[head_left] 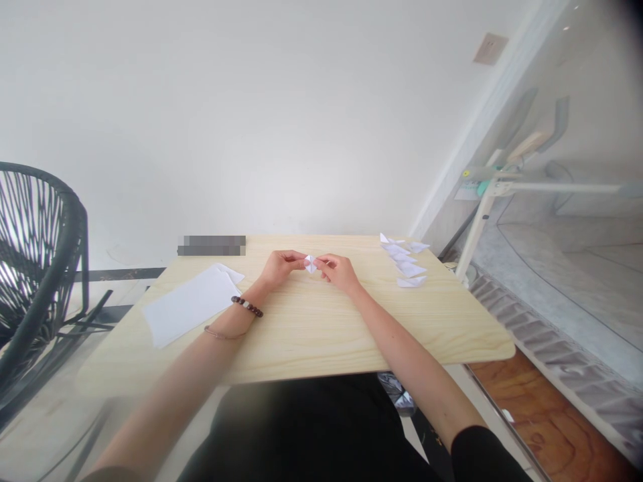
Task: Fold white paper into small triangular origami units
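Observation:
A small folded piece of white paper [310,264] is held just above the middle of the table, pinched from both sides. My left hand [281,268] grips its left edge between thumb and fingers. On the other side my right hand [339,270] pinches the right edge, its lower fingers curled. Several folded white paper boats [409,268] lie in a loose column to the right. Left of my hands rests a stack of flat white paper sheets [191,304], its near right part beside my braceleted wrist.
The pale wooden table [311,341] stands against a white wall. A blurred-out dark strip [211,246] lies at its back left corner. A dark woven chair [45,268] is at the left, and a white metal frame [482,221] rises beyond the right edge.

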Demonstrator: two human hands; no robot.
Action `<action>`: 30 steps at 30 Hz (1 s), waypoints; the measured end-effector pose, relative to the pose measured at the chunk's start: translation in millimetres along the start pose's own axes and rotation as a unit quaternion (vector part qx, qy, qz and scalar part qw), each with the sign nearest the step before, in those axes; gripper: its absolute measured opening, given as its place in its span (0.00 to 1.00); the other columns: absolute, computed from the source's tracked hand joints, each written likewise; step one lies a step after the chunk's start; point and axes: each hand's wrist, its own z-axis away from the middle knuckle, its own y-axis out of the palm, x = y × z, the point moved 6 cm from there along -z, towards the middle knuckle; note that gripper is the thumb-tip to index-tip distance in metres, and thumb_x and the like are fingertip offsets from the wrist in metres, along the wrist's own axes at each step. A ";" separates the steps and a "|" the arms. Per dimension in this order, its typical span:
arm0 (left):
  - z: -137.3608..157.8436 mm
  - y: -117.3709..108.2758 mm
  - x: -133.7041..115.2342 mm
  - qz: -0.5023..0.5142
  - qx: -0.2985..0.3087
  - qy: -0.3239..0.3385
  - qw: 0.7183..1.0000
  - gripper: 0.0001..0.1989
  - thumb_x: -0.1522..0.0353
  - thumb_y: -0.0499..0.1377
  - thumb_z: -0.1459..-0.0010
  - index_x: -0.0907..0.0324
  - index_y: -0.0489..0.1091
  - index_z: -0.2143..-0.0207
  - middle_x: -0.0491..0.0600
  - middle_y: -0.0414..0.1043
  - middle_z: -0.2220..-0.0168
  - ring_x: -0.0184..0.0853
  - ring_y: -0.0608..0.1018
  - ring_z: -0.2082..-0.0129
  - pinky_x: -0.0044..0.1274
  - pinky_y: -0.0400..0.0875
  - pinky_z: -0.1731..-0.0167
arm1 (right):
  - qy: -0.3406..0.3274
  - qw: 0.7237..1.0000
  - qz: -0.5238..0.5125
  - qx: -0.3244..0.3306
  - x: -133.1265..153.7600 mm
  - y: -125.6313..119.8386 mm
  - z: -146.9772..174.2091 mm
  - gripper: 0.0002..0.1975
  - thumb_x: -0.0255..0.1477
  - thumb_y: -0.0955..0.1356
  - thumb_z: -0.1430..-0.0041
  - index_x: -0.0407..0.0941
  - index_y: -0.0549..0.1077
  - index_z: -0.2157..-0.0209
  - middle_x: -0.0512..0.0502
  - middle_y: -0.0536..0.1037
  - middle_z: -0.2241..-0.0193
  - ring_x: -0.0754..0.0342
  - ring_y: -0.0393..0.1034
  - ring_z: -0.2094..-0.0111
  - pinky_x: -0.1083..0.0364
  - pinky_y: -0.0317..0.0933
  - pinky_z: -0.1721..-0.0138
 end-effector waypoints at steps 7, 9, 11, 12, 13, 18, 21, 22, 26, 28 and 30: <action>-0.9 -0.8 2.8 -0.006 -0.010 -0.010 1.000 0.17 0.60 0.63 0.62 0.64 0.74 0.71 0.52 0.74 0.69 0.37 0.74 0.67 0.29 0.67 0.62 | -0.090 0.993 0.060 -0.039 11.9 -2.4 -1.9 0.12 0.36 0.64 0.50 0.44 0.74 0.70 0.46 0.73 0.67 0.58 0.67 0.68 0.59 0.63 0.69; -1.6 -1.2 4.6 -0.004 -0.013 -0.015 1.000 0.18 0.59 0.63 0.62 0.64 0.73 0.71 0.52 0.74 0.69 0.36 0.73 0.68 0.29 0.67 0.62 | -0.095 0.993 0.066 -0.036 13.7 -1.6 -1.3 0.12 0.36 0.64 0.49 0.44 0.74 0.71 0.46 0.74 0.68 0.58 0.67 0.68 0.60 0.62 0.69; -2.3 -1.6 6.4 0.012 -0.019 -0.022 1.000 0.18 0.59 0.63 0.62 0.64 0.73 0.71 0.52 0.74 0.69 0.36 0.73 0.67 0.29 0.67 0.62 | -0.096 0.992 0.072 -0.040 15.1 -1.8 -0.9 0.12 0.36 0.63 0.48 0.44 0.74 0.71 0.46 0.74 0.68 0.58 0.67 0.69 0.60 0.62 0.70; -2.5 -1.7 7.1 0.025 -0.022 -0.027 0.999 0.19 0.59 0.64 0.62 0.65 0.73 0.71 0.52 0.74 0.69 0.36 0.73 0.67 0.30 0.67 0.61 | -0.097 0.992 0.073 -0.043 15.6 -2.2 -0.9 0.13 0.36 0.63 0.48 0.43 0.74 0.71 0.46 0.74 0.69 0.58 0.67 0.69 0.60 0.62 0.70; -2.6 -1.6 7.9 0.039 -0.025 -0.032 0.998 0.19 0.59 0.64 0.62 0.65 0.73 0.71 0.52 0.73 0.69 0.36 0.73 0.67 0.30 0.67 0.61 | -0.098 0.991 0.073 -0.046 15.9 -2.6 -1.1 0.13 0.36 0.63 0.48 0.43 0.74 0.71 0.46 0.74 0.69 0.58 0.67 0.69 0.60 0.62 0.70; -1.8 -0.3 11.0 0.098 -0.039 -0.065 0.992 0.18 0.61 0.64 0.62 0.66 0.72 0.71 0.50 0.72 0.70 0.33 0.73 0.68 0.30 0.67 0.60 | -0.093 0.992 0.054 -0.064 13.5 -3.7 -3.9 0.13 0.37 0.63 0.48 0.43 0.74 0.72 0.46 0.74 0.71 0.58 0.68 0.70 0.60 0.62 0.70; -1.9 0.8 11.7 0.106 -0.040 -0.067 0.991 0.18 0.60 0.63 0.61 0.65 0.70 0.70 0.50 0.71 0.69 0.32 0.72 0.68 0.29 0.68 0.62 | -0.043 0.996 0.034 -0.065 5.8 -2.0 -5.0 0.14 0.38 0.63 0.49 0.43 0.74 0.72 0.46 0.75 0.72 0.59 0.69 0.74 0.60 0.62 0.72; -2.0 1.1 11.3 0.102 -0.038 -0.062 0.992 0.19 0.60 0.63 0.60 0.65 0.69 0.70 0.50 0.71 0.69 0.31 0.72 0.69 0.29 0.68 0.63 | -0.025 0.998 0.025 -0.059 2.8 -0.6 -4.9 0.15 0.39 0.62 0.49 0.43 0.74 0.71 0.47 0.75 0.73 0.58 0.69 0.75 0.60 0.63 0.73; -1.3 5.1 6.8 0.068 -0.010 -0.029 0.997 0.18 0.60 0.63 0.60 0.64 0.67 0.70 0.48 0.70 0.71 0.31 0.72 0.71 0.28 0.67 0.65 | 0.021 0.999 -0.015 -0.042 -6.1 3.9 -3.9 0.16 0.41 0.62 0.49 0.44 0.73 0.69 0.47 0.75 0.77 0.56 0.71 0.75 0.60 0.62 0.78; -0.4 8.2 5.8 0.047 0.007 -0.027 0.999 0.19 0.61 0.64 0.62 0.64 0.66 0.69 0.48 0.70 0.70 0.31 0.72 0.70 0.28 0.66 0.64 | 0.031 0.998 -0.031 -0.045 -8.4 4.4 -3.7 0.16 0.41 0.63 0.50 0.43 0.73 0.69 0.47 0.75 0.76 0.56 0.71 0.74 0.61 0.63 0.79; 0.2 10.5 5.7 0.035 0.017 -0.030 0.999 0.19 0.63 0.65 0.63 0.64 0.66 0.69 0.48 0.71 0.70 0.32 0.72 0.69 0.27 0.66 0.64 | 0.032 0.998 -0.043 -0.045 -8.9 5.1 -4.1 0.16 0.40 0.63 0.51 0.43 0.73 0.69 0.47 0.75 0.76 0.57 0.71 0.75 0.61 0.63 0.78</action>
